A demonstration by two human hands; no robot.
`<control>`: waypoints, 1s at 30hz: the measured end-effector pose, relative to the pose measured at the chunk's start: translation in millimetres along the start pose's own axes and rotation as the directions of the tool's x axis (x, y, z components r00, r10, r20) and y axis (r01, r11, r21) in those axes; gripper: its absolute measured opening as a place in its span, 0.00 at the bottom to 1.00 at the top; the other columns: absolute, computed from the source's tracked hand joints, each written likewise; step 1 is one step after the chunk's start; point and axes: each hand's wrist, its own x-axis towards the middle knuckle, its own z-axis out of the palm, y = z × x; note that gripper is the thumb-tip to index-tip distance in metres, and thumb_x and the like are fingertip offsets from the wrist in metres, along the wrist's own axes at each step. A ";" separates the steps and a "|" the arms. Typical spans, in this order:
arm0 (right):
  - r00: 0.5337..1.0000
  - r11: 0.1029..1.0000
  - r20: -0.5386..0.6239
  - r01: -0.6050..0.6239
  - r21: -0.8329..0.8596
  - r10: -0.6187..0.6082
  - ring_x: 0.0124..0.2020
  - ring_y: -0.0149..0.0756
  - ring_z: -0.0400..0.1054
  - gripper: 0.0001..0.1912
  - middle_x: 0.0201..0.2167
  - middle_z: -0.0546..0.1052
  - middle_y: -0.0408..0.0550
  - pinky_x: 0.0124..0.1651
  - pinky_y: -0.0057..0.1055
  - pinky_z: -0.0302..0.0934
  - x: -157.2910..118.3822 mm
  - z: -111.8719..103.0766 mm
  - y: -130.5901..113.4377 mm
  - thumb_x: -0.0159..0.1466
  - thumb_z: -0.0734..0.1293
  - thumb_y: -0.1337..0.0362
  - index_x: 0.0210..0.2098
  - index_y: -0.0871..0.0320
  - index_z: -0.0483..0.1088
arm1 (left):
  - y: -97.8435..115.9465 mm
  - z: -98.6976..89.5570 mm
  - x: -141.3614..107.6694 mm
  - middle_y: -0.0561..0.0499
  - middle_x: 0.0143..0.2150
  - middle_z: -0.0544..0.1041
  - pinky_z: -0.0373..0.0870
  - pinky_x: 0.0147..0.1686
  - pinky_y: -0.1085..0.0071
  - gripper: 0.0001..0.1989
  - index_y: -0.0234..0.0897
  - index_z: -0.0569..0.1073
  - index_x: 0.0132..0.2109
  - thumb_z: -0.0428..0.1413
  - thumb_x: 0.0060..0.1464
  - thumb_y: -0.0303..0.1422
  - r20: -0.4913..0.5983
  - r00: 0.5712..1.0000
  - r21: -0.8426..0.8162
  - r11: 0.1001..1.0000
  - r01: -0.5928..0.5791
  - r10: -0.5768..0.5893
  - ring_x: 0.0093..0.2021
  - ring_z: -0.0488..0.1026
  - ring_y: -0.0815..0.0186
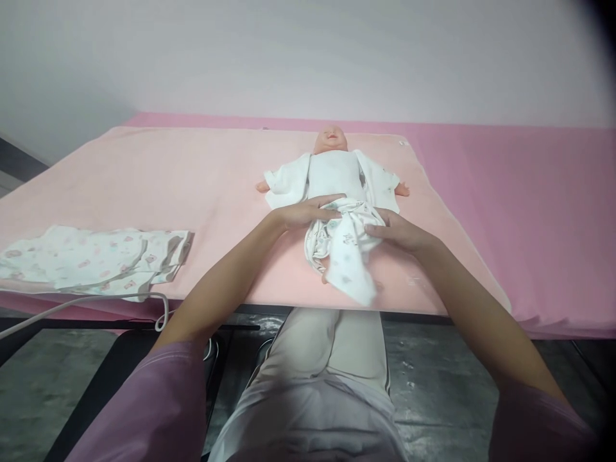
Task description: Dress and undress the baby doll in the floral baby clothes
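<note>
A baby doll lies on its back, head away from me, arms spread. Its white top covers the torso and sleeves. Bunched white patterned pants lie over the doll's lower body, one part hanging toward the table's front edge. My left hand grips the upper left side of the pants, fingers partly stretched across the doll's waist. On the right side, my right hand holds the same cloth between thumb and fingers. The doll's legs are mostly hidden by the fabric.
Folded white patterned baby clothes lie at the left on the light pink mat. A white cable runs along the front left edge. A darker pink cover extends to the right, with a wall behind.
</note>
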 end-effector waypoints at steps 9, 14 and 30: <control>0.993 0.985 -0.110 0.062 0.158 -0.045 0.67 0.60 0.74 0.30 0.58 0.85 0.50 0.71 0.52 0.68 -3.8 11.0 -13.5 0.70 0.74 0.42 0.64 0.50 0.79 | -15.1 -8.3 5.9 0.43 0.40 0.88 0.79 0.47 0.65 0.27 0.34 0.85 0.46 0.76 0.46 0.50 0.155 0.987 -0.259 0.966 -0.008 0.050 0.44 0.85 0.53; 0.998 0.989 -0.051 -0.015 0.146 0.023 0.65 0.60 0.76 0.30 0.55 0.86 0.51 0.68 0.51 0.70 -2.8 5.0 -7.4 0.70 0.74 0.40 0.63 0.50 0.80 | -20.9 -3.6 5.9 0.43 0.39 0.87 0.80 0.52 0.60 0.23 0.34 0.83 0.42 0.69 0.50 0.51 0.040 0.999 -0.401 0.916 -0.015 0.034 0.47 0.85 0.49; 0.999 0.997 0.045 0.015 -0.075 -0.012 0.56 0.56 0.79 0.36 0.51 0.86 0.53 0.58 0.45 0.73 -0.8 -1.2 3.6 0.63 0.80 0.39 0.61 0.57 0.81 | 0.0 5.1 -1.1 0.43 0.48 0.86 0.79 0.47 0.68 0.29 0.38 0.81 0.60 0.72 0.58 0.49 0.093 0.996 -0.144 0.989 0.014 -0.001 0.51 0.84 0.56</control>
